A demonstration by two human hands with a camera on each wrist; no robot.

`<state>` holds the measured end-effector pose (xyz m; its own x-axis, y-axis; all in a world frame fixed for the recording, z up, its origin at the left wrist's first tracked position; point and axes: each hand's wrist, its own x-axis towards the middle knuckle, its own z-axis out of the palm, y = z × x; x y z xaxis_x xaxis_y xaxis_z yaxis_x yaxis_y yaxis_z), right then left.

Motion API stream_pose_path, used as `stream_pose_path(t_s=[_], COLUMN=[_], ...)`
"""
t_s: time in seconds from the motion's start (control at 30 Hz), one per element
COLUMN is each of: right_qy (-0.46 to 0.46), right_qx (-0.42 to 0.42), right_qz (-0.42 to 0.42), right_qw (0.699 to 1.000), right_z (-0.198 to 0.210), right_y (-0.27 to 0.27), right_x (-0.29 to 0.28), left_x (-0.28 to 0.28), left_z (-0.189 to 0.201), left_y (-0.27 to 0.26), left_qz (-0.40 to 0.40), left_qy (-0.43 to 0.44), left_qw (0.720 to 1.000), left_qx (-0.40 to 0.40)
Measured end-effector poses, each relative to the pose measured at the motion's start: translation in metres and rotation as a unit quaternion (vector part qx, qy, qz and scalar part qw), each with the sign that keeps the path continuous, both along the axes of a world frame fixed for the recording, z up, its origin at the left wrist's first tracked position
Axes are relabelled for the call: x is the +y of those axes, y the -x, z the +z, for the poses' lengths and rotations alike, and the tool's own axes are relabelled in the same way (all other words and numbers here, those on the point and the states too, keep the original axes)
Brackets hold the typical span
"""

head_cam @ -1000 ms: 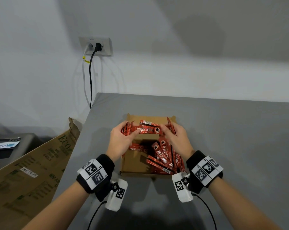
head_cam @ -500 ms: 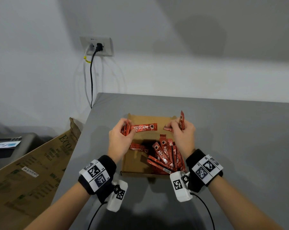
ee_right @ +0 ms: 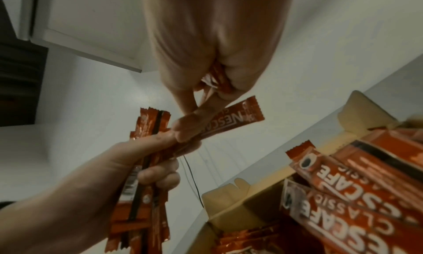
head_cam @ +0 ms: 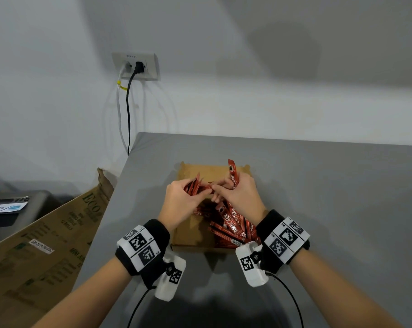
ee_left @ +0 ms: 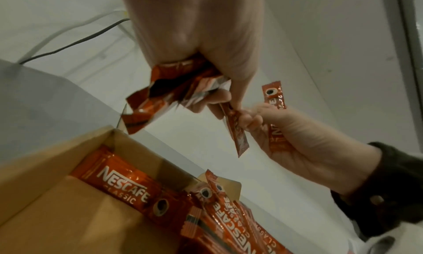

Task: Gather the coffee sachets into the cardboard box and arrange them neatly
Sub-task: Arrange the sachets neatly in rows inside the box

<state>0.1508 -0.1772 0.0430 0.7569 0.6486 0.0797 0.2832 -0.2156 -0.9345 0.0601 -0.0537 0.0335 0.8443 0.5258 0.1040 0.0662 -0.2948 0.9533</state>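
Left hand gripped sachet bundle; right hand clutched upright sachet, above cardboard box on worktop.

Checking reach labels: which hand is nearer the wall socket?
Left. The left hand holds a bundle of sachets over the cardboard box's left side, toward the wall socket; the right hand works farther right, holding an upright sachet.

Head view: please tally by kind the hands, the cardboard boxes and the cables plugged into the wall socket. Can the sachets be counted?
Hands: 2, the left hand and the right hand
Cardboard boxes: 2, the small box and the large printed carton
Plugged cables: 2, the white cable and the black cable
Total: 6
The sachets overlap too much to count.
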Motion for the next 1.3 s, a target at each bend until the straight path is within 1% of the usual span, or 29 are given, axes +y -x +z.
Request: stream_pose_path(t_s=[0.1,0.17,0.23,0.3,0.37,0.5,0.6,0.63,0.73,0.87,0.93,1.03,1.13,1.17,1.23,1.3], right_qy=[-0.021,-0.052,-0.081,-0.097,-0.07,-0.037,-0.039,-0.053,-0.104,-0.174,-0.205,-0.196,-0.176,-0.173,-0.187,-0.212], right_qx=[0.005,-0.012,-0.046,-0.044,-0.04,-0.027,0.007,0.007,-0.011,0.026,0.04,0.034,0.004,-0.012,-0.021,0.01], right_qz=[-0.021,-0.085,-0.159,-0.194,-0.192,-0.122,-0.071,-0.076,-0.123,-0.135,-0.135,-0.126,-0.103,-0.107,-0.141,-0.18], right_qw=[1.0,0.995,0.983,0.975,0.978,0.991,0.997,0.996,0.987,0.975,0.968,0.972,0.979,0.979,0.972,0.96], right_z=[-0.001,-0.003,-0.005,-0.008,-0.01,-0.014,-0.016,-0.017,-0.016,-0.011,-0.008,-0.006,-0.011,-0.012,-0.012,-0.011], right_y=[0.003,-0.001,-0.01,-0.018,-0.018,-0.012,-0.008,-0.006,-0.004,-0.004,-0.004,-0.003,-0.001,-0.001,-0.006,-0.014], right_x=[0.0,-0.001,-0.004,-0.009,-0.013,-0.018,-0.015,-0.014,-0.009,-0.01,-0.01,-0.007,-0.005,-0.005,-0.006,-0.009], left_x=[0.0,-0.001,0.0,0.0,0.0,0.002,0.0,-0.002,-0.005,-0.006,-0.007,-0.014,-0.018,-0.018,-0.014,-0.009], left_z=[0.0,0.002,0.004,0.005,0.005,0.007,0.008,0.009,0.008,0.006,0.005,0.003,0.001,0.001,0.001,0.002], left_y=[0.0,0.0,0.0,0.001,0.002,0.001,0.001,0.001,0.0,0.001,0.002,0.002,0.001,0.001,0.001,0.002], left_qz=[0.008,0.023,0.036,0.045,0.053,0.075,0.085,0.089,0.088,0.072,0.052,-0.002,-0.03,-0.036,-0.031,-0.012], left_qy=[-0.002,0.011,0.023,0.028,0.036,0.067,0.084,0.083,0.078,0.056,0.046,0.038,0.03,0.031,0.026,0.019], left_qw=[1.0,1.0,0.999,0.998,0.998,0.994,0.991,0.991,0.992,0.995,0.997,0.999,0.999,0.999,0.999,1.0], left_qx=[-0.006,-0.007,-0.006,-0.014,-0.022,-0.036,-0.052,-0.052,-0.04,-0.03,-0.02,-0.002,0.01,0.01,0.011,0.011])
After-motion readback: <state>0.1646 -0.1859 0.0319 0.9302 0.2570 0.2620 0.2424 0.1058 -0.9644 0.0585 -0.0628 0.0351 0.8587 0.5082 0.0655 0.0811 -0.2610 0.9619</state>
